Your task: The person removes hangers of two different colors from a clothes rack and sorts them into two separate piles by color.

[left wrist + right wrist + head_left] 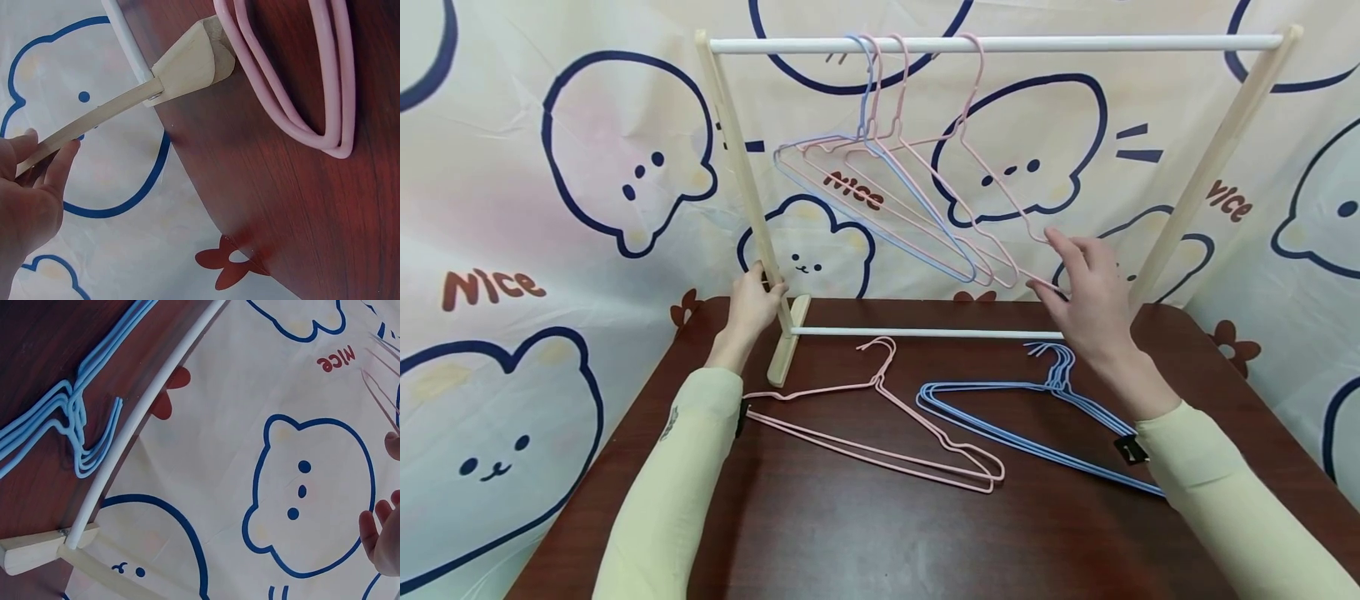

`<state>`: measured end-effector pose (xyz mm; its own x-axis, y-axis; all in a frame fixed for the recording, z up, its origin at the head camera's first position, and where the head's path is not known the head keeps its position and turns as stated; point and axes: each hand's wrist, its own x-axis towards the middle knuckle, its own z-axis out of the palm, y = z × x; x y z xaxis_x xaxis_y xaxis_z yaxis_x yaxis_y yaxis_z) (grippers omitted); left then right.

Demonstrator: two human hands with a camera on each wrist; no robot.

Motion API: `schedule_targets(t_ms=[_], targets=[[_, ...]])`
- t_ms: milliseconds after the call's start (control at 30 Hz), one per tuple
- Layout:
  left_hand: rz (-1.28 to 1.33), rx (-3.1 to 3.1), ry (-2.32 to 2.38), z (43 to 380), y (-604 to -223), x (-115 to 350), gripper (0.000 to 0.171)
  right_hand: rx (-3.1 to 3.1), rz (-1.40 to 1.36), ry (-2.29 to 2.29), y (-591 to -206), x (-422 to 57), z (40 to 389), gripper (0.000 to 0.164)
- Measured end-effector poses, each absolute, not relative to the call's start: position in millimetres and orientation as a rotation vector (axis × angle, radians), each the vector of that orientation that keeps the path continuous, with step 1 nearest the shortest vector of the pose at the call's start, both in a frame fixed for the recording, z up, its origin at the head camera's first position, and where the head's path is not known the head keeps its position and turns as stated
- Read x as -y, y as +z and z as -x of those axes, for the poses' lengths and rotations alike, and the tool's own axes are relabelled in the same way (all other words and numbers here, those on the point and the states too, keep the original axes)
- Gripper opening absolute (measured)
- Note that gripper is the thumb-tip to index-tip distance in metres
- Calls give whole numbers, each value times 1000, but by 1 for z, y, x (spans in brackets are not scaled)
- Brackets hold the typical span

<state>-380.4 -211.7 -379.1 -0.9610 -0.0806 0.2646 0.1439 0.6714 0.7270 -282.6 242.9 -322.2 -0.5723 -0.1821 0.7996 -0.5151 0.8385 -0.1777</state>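
Note:
My left hand (751,312) grips the left wooden post (737,146) of a clothes rack low down, its thumb and fingers around the post; the left wrist view shows the same hold. At the right, my right hand (1096,304) pinches the lower right end of a pink hanger (1000,182), whose hook sits on the rack's white top rail (1097,45). Left of it on that rail hang two more pink hangers and a blue hanger (862,96), close together. Only part of my right hand shows at the edge of the right wrist view.
Pink hangers (936,429) lie stacked on the dark wooden table (850,542), in front of the rack. Several blue hangers (1000,429) lie to their right, partly under my right forearm. A white lower bar (925,332) spans the rack near the tabletop. Patterned cloth (490,208) stands behind.

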Motion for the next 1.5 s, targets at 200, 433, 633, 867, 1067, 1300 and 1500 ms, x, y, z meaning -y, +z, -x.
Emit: schedule_targets(t_ms=[200,433,633,867,1067,1300,1500], targets=[[56,2611,-1170,380,-378,211,36,2148,-524,513,-324,-239,282,74],[64,2607,-1173,380,-378,211,38,2159,-539,550,-324,-235,280,74],[65,2610,-1167,379,-379,212,37,2115,-540,586,-324,-233,278,70],[70,2602,-1173,379,-378,211,37,2072,-523,651,-327,-233,274,67],[62,2612,-1155,379,-379,212,37,2069,-483,682,-327,-235,269,65],[59,2614,-1178,379,-379,212,38,2014,-477,757,-328,-237,260,66],[60,2613,-1175,379,-378,211,37,2003,-463,777,-335,-241,250,68]])
